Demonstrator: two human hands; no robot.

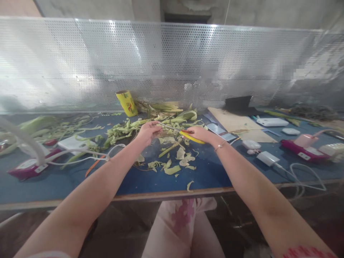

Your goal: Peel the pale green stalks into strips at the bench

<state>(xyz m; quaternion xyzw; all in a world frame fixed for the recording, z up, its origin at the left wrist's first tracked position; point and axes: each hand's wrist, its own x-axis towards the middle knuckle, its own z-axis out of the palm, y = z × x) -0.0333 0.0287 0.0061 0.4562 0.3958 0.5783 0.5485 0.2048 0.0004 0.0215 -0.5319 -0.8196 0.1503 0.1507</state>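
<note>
My right hand [198, 132] is closed around the yellow and orange handles of a pair of scissors [191, 137]. The metal blades reach left toward my left hand [148, 132]. Its fingers are pinched together close to the blade tips, and whatever lies between them is too small to make out. Beneath and beyond both hands spreads a heap of green plant stalks and leaves [125, 128]. Cut leaf scraps [172, 169] are scattered on the blue table [158, 184] nearer to me.
A yellow tube [127, 103] leans by a perforated metal screen [166, 64]. On the right lie a phone [221, 132], cardboard [236, 120], a white charger [267, 158] and a purple power strip [303, 153]. Another purple strip [29, 168] with white cables sits left.
</note>
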